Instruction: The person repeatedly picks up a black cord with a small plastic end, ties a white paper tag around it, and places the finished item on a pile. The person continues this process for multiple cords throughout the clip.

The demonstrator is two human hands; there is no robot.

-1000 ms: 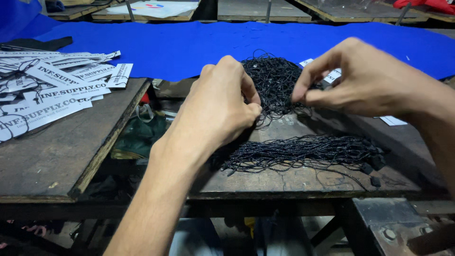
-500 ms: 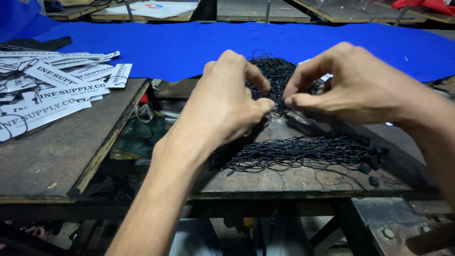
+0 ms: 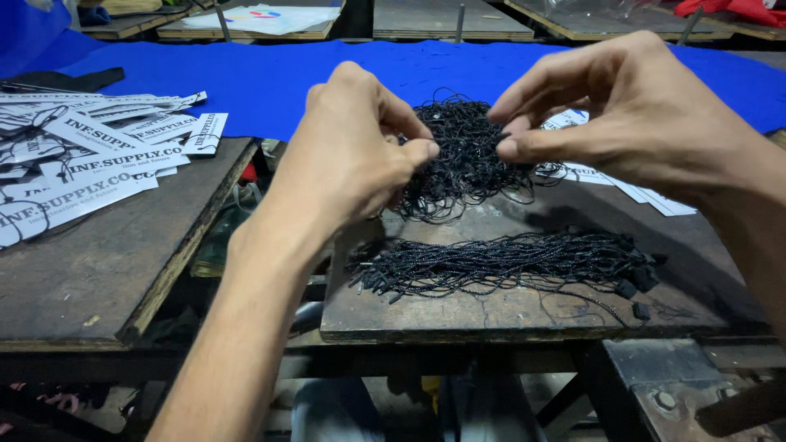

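Since a second ago both hands have lifted off the tangled heap of black strings (image 3: 463, 160) and drawn slightly apart above it. The blue cloth (image 3: 270, 82) spans the counter's (image 3: 508, 315) far edge, and white printed tags (image 3: 90, 160) cover the neighbouring board to the left. Toward the near edge lies a straightened bundle of strings (image 3: 499, 263), seemingly already sorted; the far heap looks still unsorted, so much appears left. The left hand (image 3: 352, 147) is clenched in a pinch and the right hand (image 3: 622, 115) pinches too, apparently each grasping a thin string, though it is too fine to confirm.
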